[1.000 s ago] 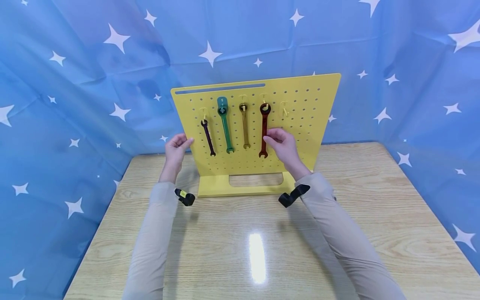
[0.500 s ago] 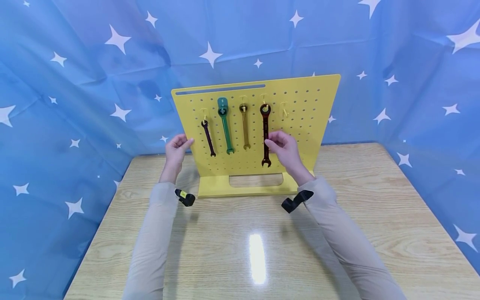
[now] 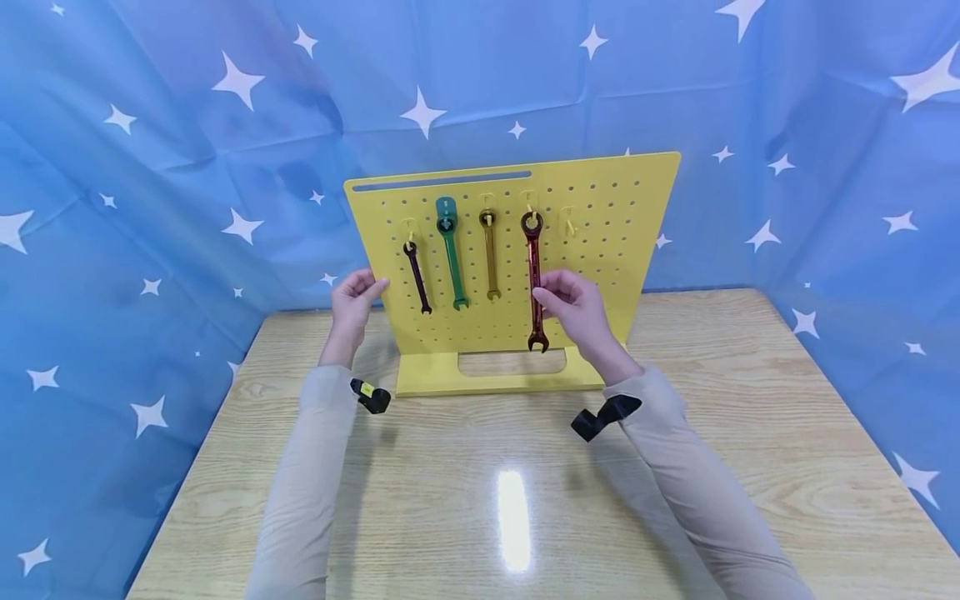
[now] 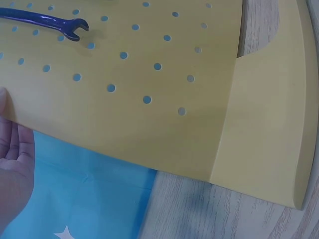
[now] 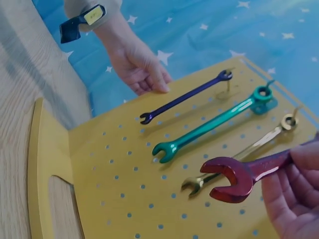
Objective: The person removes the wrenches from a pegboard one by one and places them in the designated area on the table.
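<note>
A yellow pegboard [image 3: 600, 275] stands on its base at the back of the wooden table. My left hand [image 3: 358, 293] grips the board's left edge, thumb on the front; the left wrist view shows only the palm [image 4: 12, 164] behind that edge. My right hand [image 3: 558, 296] pinches the shaft of a red wrench [image 3: 534, 275]. The wrench's ring end sits at a hook near the top, and its open end [image 5: 227, 183] stands out from the board. Purple [image 3: 416, 275], green [image 3: 452, 250] and gold [image 3: 490, 254] wrenches hang to the left of it.
An empty hook [image 3: 570, 221] sticks out to the right of the red wrench. The pegboard's base [image 3: 427, 379] has a cut-out in the middle. Blue star-print cloth [image 3: 150, 167] hangs behind and at both sides. The wooden table [image 3: 480, 500] stretches in front.
My right hand has drawn back and down with the red wrench, so its open end has swung out from the board and hangs lower. The left hand has stayed on the edge.
</note>
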The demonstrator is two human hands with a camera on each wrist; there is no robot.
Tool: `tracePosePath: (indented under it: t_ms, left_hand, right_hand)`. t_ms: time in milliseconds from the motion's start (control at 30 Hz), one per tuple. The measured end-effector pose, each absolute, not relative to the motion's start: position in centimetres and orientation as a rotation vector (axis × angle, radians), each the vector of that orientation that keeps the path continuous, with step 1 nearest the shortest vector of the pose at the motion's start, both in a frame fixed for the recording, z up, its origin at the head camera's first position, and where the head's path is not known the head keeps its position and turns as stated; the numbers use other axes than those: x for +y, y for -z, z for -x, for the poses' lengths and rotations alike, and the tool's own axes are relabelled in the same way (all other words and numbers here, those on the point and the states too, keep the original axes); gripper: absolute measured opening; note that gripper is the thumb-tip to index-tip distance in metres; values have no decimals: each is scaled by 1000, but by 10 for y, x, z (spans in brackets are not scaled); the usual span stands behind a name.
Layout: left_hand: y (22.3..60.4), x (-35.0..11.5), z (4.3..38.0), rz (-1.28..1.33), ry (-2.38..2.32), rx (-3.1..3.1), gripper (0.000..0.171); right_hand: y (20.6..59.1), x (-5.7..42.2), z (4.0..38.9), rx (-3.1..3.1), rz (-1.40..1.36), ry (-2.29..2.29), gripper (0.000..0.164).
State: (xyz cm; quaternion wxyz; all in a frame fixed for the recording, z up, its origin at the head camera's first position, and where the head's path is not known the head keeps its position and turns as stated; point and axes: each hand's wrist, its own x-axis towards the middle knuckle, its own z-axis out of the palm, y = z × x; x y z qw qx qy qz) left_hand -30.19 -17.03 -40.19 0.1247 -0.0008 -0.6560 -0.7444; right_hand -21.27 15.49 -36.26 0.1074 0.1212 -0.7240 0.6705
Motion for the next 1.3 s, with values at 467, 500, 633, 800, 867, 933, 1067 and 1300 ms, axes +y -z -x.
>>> tracePosePath:
  t_ms: [467, 500, 633, 800, 867, 933, 1067, 1300]
  left_hand:
    - [403, -170, 302, 0, 2178, -1912, 26]
    - [403, -170, 302, -2, 2174, -1909, 26]
    - [403, -170, 302, -7, 2167, -1909, 28]
    - [403, -170, 303, -7, 2171, -1912, 27]
    - [403, -170, 303, -4, 2171, -1911, 27]
    - [404, -170, 303, 1, 2167, -1909, 27]
    - [404, -170, 303, 6, 2158, -1907, 27]
    - [402, -170, 302, -2, 2150, -1918, 28]
  right_hand:
    - [337, 151, 192, -2039, -244, -2286, 12]
    - [335, 151, 192, -2034, -233, -2310, 12]
    - [327, 150, 190, -2009, -195, -2386, 11]
    - [318, 149, 188, -1986, -187, -2436, 13]
    - [315, 149, 187, -1977, -193, -2452, 14]
    - [313, 149, 185, -1966, -194, -2465, 16]
    - [309, 151, 181, -1958, -172, -2491, 17]
    - [302, 153, 174, -1961, -159, -2505, 17]
